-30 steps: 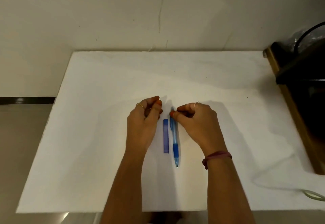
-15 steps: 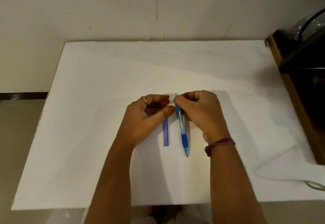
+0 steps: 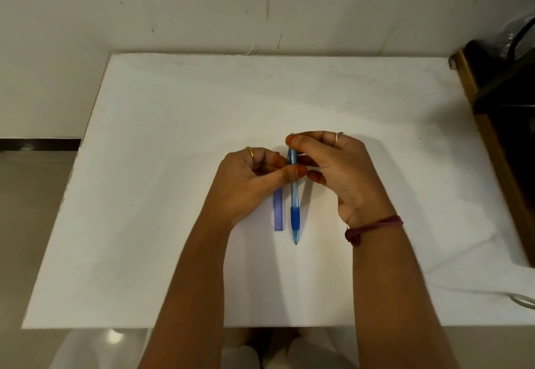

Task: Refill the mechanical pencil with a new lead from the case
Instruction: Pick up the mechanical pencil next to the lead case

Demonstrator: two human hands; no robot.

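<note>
Between my two grips, mid-bench [image 3: 173, 137] | mechanical pencil [image 3: 294, 195] is lying tip toward me | left hand [image 3: 254, 183] is pinching its barrel, right hand [image 3: 341, 166] is closing on the cap end | lead case [image 3: 279, 212] is lying just left of it | I am judging it light, stiff, slick: hold the rubbery blue sleeve; leads likely snap easily.
</note>
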